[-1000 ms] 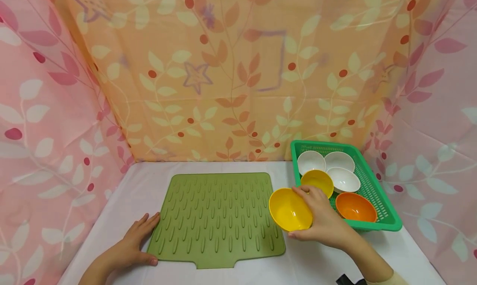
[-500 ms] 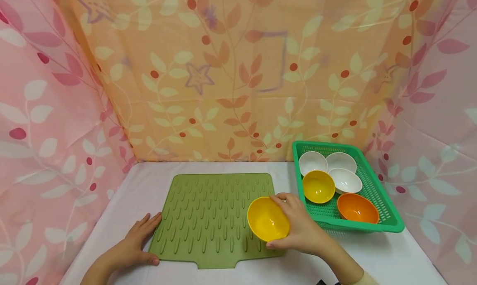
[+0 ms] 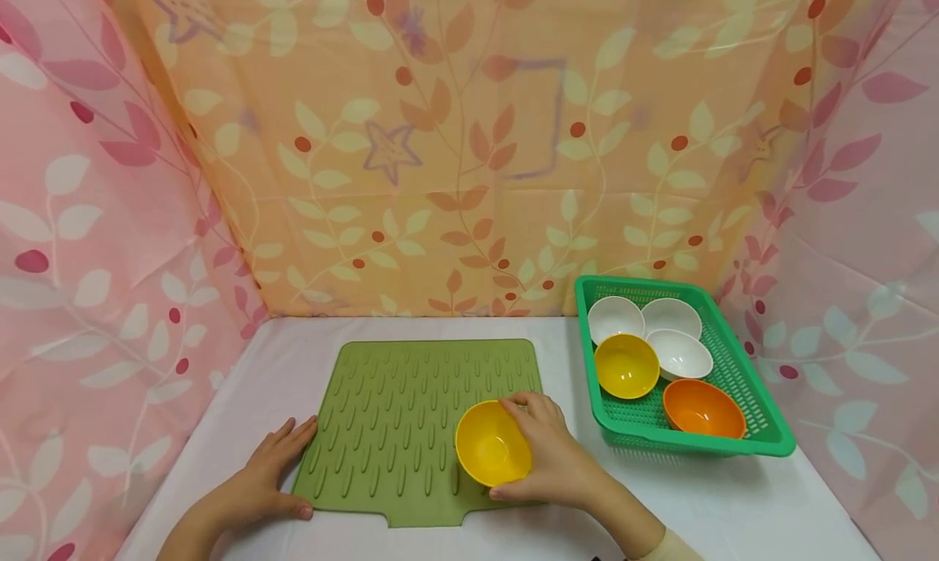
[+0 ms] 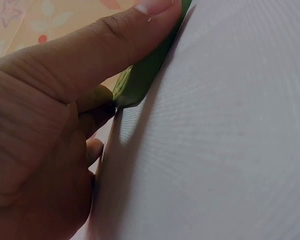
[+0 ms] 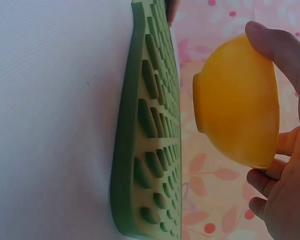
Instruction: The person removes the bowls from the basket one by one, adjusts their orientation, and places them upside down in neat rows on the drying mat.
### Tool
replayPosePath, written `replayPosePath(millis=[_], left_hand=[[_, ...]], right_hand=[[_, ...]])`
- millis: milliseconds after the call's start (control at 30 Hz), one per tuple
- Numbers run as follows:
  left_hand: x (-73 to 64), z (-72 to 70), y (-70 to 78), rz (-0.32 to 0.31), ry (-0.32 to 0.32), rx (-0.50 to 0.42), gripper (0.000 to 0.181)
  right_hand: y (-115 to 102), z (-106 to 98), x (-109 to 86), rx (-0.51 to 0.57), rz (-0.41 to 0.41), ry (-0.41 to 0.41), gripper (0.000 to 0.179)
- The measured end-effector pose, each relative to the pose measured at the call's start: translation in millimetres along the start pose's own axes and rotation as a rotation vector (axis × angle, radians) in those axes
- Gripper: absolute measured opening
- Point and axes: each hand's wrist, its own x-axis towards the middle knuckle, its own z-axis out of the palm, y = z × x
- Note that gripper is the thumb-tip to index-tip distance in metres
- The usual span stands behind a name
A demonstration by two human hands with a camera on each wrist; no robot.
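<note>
My right hand (image 3: 552, 453) holds a yellow bowl (image 3: 490, 445) by its rim, thumb on the near side and fingers on the far side. Raised above the green ridged drying mat (image 3: 396, 418), the bowl has its mouth tilted toward the head camera. The right wrist view shows a gap between the bowl's foot (image 5: 198, 102) and the mat's ridges. My left hand (image 3: 253, 481) rests at the mat's left edge with fingers extended, its thumb by the near left corner. In the left wrist view the thumb (image 4: 105, 45) lies along the mat's side.
A green plastic basket (image 3: 766, 443) stands at the right. In it are several bowls: white ones (image 3: 678, 355), a second yellow one (image 3: 628, 367) and an orange one (image 3: 704, 408). White cloth (image 3: 293, 345) covers the table, and a patterned curtain (image 3: 455, 243) hangs behind.
My right hand has carried the yellow bowl leftward from beside the basket to over the mat's right half, and slightly nearer. The left hand stays at the mat's edge.
</note>
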Motion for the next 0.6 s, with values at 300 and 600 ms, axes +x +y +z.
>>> replayPosePath(millis=[300,600], left_hand=[[5.0,-9.2,9.4,-0.029,-0.002,0.044,0.101],[30.1,-14.2,68.2,-0.019,0.022,0.106,0.098]], right_hand=[[0.1,6.7,1.9,-0.026,-0.033,0.020,0.118],[-0.5,2.1,2.0,-0.054,-0.042,0.021,0.118]])
